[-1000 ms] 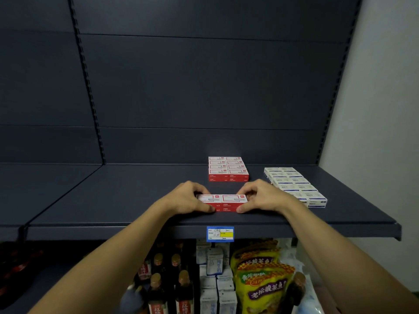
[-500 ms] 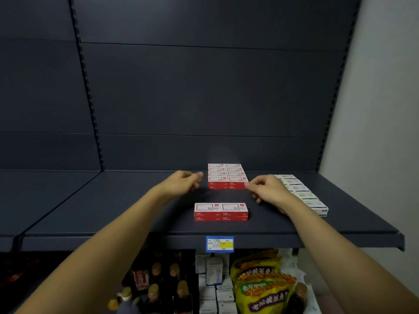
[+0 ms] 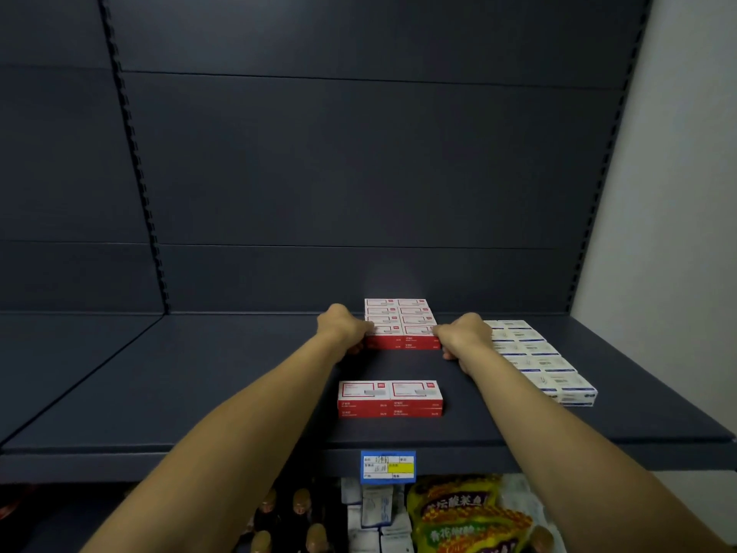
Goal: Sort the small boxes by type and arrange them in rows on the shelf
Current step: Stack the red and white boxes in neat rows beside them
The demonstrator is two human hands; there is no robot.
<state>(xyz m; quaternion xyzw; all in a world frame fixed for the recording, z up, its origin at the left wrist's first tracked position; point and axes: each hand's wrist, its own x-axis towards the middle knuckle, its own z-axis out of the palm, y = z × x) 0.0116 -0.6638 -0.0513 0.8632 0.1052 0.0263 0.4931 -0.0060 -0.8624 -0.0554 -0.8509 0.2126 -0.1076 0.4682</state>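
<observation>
A block of red-and-white small boxes [image 3: 401,321] stands in rows toward the back of the dark shelf [image 3: 223,393]. My left hand [image 3: 343,329] grips its front left corner and my right hand [image 3: 464,336] grips its front right corner, fingers curled round the sides. Nearer the front edge lies a separate pair of stacked red-and-white boxes [image 3: 390,397], untouched. To the right, white-and-blue boxes [image 3: 536,359] run in a double row from back to front.
A blue and yellow price tag [image 3: 388,466] hangs on the shelf's front edge. Below it are dark bottles [image 3: 295,516], white cartons [image 3: 375,512] and yellow snack bags [image 3: 466,516]. A pale wall [image 3: 670,193] bounds the shelf on the right.
Both hands let go of the front pair of red boxes, moved back along the shelf, and now hold the two front corners of the rear red block.
</observation>
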